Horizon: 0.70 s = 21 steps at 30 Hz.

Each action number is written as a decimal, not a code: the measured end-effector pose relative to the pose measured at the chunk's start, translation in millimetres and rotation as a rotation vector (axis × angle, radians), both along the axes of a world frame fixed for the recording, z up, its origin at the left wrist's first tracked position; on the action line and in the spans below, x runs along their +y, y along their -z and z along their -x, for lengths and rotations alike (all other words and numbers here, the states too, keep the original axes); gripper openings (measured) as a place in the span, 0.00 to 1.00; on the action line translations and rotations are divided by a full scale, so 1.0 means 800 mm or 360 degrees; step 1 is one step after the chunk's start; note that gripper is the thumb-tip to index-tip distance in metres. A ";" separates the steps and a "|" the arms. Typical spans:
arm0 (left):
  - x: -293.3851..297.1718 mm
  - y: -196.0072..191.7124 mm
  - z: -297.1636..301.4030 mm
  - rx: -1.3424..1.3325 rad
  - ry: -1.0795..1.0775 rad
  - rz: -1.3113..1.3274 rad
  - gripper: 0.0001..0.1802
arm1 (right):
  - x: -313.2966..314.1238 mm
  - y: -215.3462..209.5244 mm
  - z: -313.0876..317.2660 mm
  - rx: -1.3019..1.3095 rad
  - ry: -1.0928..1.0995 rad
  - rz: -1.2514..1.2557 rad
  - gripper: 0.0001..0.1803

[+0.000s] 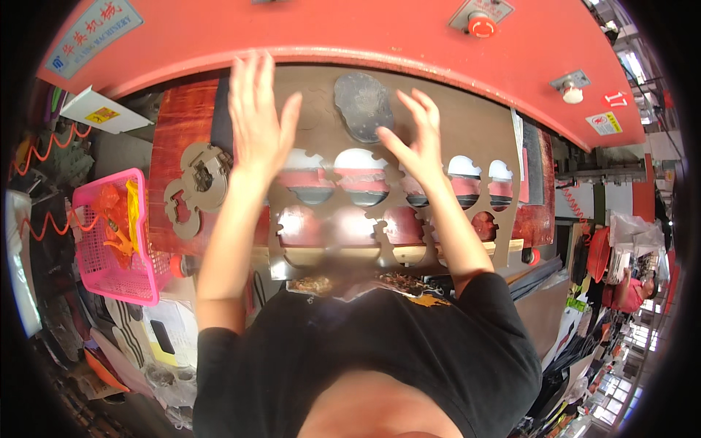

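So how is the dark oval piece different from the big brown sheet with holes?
The dark oval piece is small, grey-black and solid; the brown sheet is wide, tan and full of cut-out holes. The oval piece lies on top of the sheet, between the left hand and right hand, while the sheet spreads under both hands. Both look flat and thin.

A pale blue rectangular nameplate (89, 34) with red and blue lettering sits tilted at the upper left of the red machine housing (307, 29). Below it, a small yellow warning sticker (101, 114) lies on a white slanted panel (102, 109). At top centre, a grey plate (482, 10) frames a red push button (482, 27). On the right of the housing are a red number tag (615, 99) and a white label with red and yellow marks (603, 123).
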State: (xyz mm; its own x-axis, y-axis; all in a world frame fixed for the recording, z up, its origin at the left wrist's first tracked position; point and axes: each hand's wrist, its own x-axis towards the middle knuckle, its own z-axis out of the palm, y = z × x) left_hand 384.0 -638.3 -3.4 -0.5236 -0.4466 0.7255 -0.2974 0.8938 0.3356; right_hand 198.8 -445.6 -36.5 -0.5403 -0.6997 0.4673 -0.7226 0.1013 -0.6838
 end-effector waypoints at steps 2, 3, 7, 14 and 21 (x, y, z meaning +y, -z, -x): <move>-0.040 -0.039 0.041 0.0197 -0.0127 0.0196 0.43 | 0.039 0.001 0.013 -0.0232 -0.0104 -0.0011 0.19; -0.067 -0.060 0.062 0.0235 -0.0135 0.0378 0.46 | 0.056 0.004 0.011 -0.0432 -0.0142 -0.0102 0.13; -0.118 -0.094 0.114 0.0169 -0.0402 0.0657 0.47 | 0.106 0.021 -0.010 -0.0095 -0.0402 -0.0780 0.13; 0.076 0.038 0.089 -0.0333 0.0509 0.0022 0.15 | 0.069 0.058 0.015 0.0268 -0.0236 -0.0506 0.16; 0.156 0.122 0.075 -0.0549 0.0323 -0.0502 0.15 | 0.068 0.068 0.005 0.0336 -0.0179 -0.0462 0.15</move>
State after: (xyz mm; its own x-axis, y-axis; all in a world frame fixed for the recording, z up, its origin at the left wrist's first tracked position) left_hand 324.0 -513.7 -101.2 -0.8077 -0.4807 0.3414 -0.2693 0.8159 0.5116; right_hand 194.7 -391.0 -90.7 -0.3654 -0.8689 0.3339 -0.8623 0.1809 -0.4729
